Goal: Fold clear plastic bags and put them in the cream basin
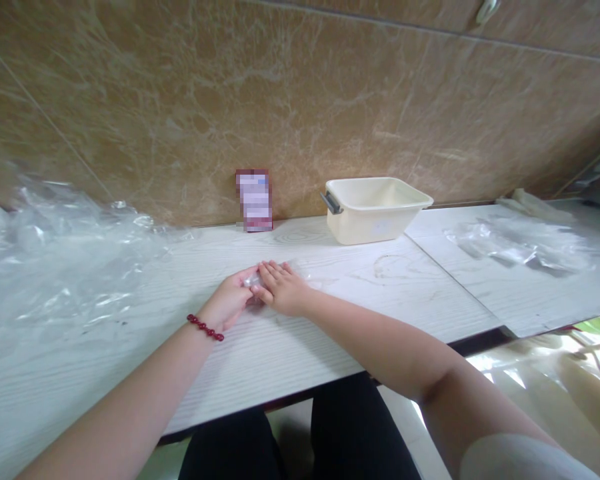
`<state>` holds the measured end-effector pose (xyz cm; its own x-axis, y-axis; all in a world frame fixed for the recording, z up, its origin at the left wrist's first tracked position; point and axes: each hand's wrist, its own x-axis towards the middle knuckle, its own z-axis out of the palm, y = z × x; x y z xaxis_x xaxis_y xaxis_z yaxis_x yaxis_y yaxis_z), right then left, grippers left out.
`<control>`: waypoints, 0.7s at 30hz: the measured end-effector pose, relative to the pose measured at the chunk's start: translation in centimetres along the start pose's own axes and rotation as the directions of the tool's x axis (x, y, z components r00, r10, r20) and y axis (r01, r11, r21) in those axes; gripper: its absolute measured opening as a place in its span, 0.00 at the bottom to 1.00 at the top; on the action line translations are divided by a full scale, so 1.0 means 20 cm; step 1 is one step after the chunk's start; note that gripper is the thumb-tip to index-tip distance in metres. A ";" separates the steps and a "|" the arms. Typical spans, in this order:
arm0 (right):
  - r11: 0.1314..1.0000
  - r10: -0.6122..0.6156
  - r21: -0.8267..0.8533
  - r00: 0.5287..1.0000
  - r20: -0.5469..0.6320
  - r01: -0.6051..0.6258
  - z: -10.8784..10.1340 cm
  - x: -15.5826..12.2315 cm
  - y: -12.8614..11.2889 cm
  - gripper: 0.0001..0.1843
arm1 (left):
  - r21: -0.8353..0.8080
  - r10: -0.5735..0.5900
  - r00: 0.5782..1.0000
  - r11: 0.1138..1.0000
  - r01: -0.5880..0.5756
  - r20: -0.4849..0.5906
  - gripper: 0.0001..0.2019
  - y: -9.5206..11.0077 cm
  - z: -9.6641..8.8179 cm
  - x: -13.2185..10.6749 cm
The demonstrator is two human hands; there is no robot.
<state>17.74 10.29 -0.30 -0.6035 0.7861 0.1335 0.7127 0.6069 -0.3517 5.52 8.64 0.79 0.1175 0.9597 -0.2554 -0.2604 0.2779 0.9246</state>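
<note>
A small clear plastic piece (253,280) sits between the two hands, near the middle of the bench (260,380), and it is the thing being handled at this moment. It is partly hidden by the fingers, so its exact shape cannot be made out.

At the far left, a loose heap of crumpled clear plastic sheeting (65,260) spreads over the white wood-grain top. Next along, the left hand (227,300), with a red beaded bracelet (205,327) at the wrist, lies on its side with the fingers curled in. This grip is nearly closed and pinches the plastic piece against the right hand. The right hand (283,289) comes in from the other side, palm down, with its fingers lying fairly flat across the piece and reaching the left hand. Whether it has real hold of the piece or is only pressing on it, I cannot tell.

Beyond the hands, a pixelated card box (253,200) stands against the brown marble-look wall tile (300,100). To its right sits a cream plastic tub (375,210) with a dark handle at its left end. Further right, past a seam in the bench, lies a flatter spread of clear plastic sheeting (515,247). Both hands are well apart from the tub and from the two spreads of sheeting.
</note>
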 end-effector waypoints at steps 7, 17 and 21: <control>0.985 0.145 -0.096 0.989 0.042 -0.140 -0.04 0.00 0.06 0.33 | -0.001 -0.062 0.990 0.998 0.062 -0.125 0.30 0.03 0.01 -0.02; 0.908 0.419 0.044 0.903 -0.095 -0.417 -0.11 0.02 0.18 0.34 | -0.035 -0.038 0.992 0.999 0.034 -0.120 0.31 0.06 -0.01 -0.03; 0.879 0.372 0.418 0.879 -0.299 -0.230 -0.17 -0.01 0.11 0.22 | -0.069 0.109 0.973 0.990 -0.126 -0.205 0.33 0.05 -0.01 -0.02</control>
<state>20.66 11.92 2.00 -0.1582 0.9515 0.2640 0.6160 0.3041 -0.7267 5.10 8.55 1.85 -0.1102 0.9725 -0.2053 -0.3389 0.1574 0.9276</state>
